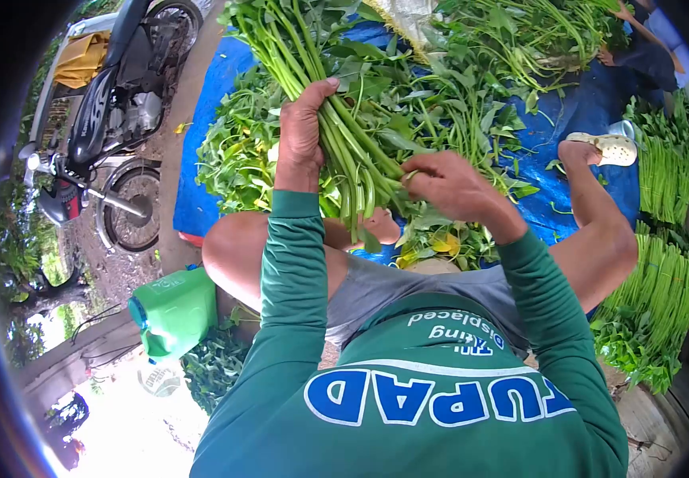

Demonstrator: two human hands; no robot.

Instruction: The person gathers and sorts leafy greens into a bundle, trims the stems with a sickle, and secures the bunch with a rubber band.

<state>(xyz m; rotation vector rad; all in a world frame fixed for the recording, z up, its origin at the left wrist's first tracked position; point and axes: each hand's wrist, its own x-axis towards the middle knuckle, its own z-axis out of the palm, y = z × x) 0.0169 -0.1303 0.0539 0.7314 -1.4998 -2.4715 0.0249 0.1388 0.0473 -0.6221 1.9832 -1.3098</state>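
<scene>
A thick bunch of leafy green stalks (344,135), which look like water spinach, slants across the middle of the head view, leaves up and cut ends toward my lap. My left hand (304,123) is wrapped around the stalks partway along. Close to their lower ends, my right hand (452,187) has its fingers pinched on a stem (404,175) at the bunch's right edge; the fingertips are partly hidden. Beneath and beyond both hands lies a spread of loose greens (241,143) on a blue tarp (201,171). Some yellow leaves (444,245) show between my legs.
Neat stacks of bundled greens (655,279) line the right side. Another person (639,52) is at the upper right, near more loose greens. A green jug (175,307) stands by my left knee. A motorcycle (113,119) is parked beyond the tarp's left edge.
</scene>
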